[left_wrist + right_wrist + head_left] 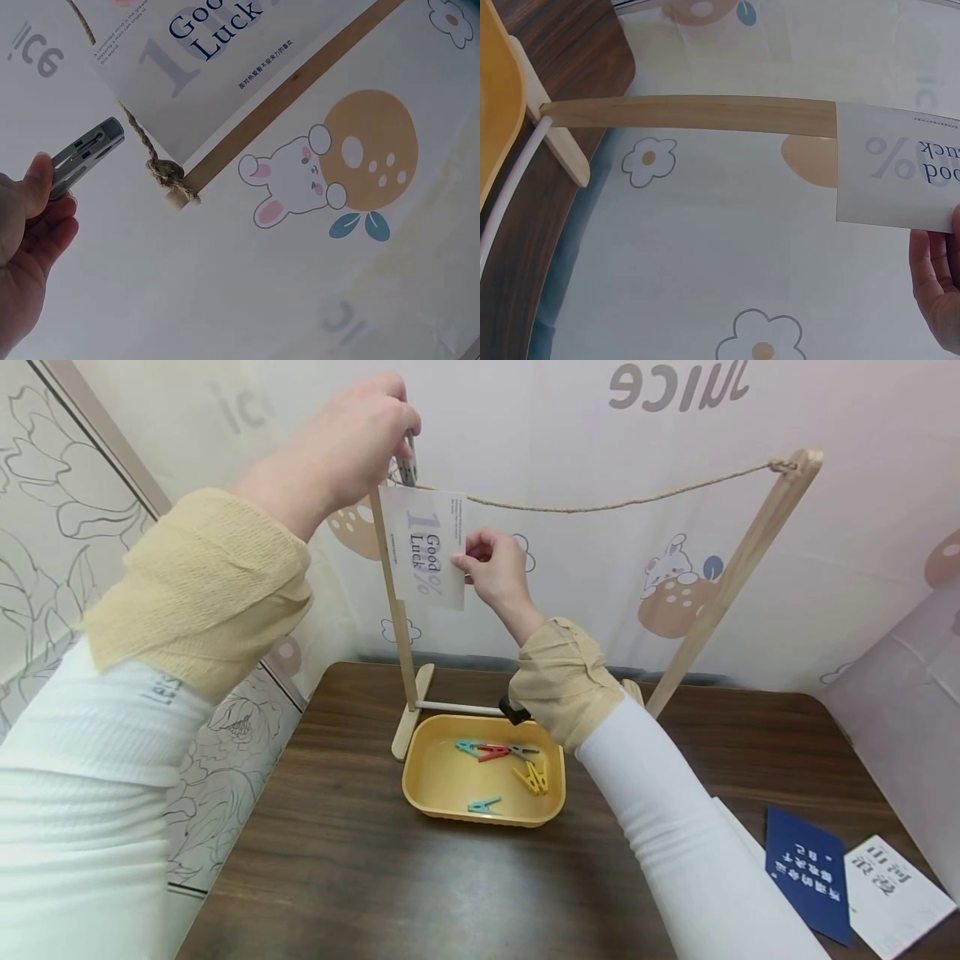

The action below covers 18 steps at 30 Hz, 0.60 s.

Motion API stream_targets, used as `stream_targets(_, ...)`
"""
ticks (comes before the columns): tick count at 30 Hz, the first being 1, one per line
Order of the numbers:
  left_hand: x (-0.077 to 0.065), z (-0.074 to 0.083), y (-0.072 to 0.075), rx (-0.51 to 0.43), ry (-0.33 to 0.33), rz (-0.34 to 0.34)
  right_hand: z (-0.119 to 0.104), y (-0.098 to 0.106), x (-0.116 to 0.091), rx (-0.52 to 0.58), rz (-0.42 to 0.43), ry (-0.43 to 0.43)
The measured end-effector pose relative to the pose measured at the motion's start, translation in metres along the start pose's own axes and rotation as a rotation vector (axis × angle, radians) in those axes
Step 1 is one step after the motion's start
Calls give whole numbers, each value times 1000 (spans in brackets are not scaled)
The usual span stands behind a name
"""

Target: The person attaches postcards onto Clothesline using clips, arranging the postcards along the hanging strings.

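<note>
My left hand (341, 443) pinches a grey clothespin (86, 154) by its rear end. In the left wrist view the peg's tip is a short way from the twine (135, 124). A white card printed "Good Luck" (405, 572) is upright, its top edge at the twine near the left post (395, 602). The thumb and fingers of my right hand (497, 568) pinch the card's right edge. In the right wrist view, only part of that hand (937, 285) shows, at the right border.
On the dark wooden table (337, 860), a yellow basket (420, 793) holds several clothespins in blue, red, grey and yellow. The right post (735, 577) carries the twine's other end. A navy card (806, 877) and a white card (896, 893) lie at the right.
</note>
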State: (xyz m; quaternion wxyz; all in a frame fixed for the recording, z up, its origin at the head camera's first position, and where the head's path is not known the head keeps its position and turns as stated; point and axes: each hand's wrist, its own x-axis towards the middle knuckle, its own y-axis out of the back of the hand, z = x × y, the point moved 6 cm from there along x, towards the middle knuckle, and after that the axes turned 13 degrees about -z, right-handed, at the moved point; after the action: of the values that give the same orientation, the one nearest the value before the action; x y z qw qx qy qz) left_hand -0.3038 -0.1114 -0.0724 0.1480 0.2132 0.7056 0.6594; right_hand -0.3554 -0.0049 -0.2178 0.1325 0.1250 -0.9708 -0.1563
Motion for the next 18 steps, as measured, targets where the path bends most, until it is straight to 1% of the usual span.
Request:
stream_targets(7, 4, -3, 1, -20, 1, 23, -1, 2, 0, -5, 5, 8)
stream_targets(11, 6, -3, 3, -25, -10, 58, -1, 2, 0, -9, 3, 5)
stream_targets(14, 8, -5, 3, -35, 8, 62, 0, 3, 0, -7, 2, 4)
stream_targets(18, 10, -7, 2, -63, 54, 53, 0, 3, 0, -19, 1, -1)
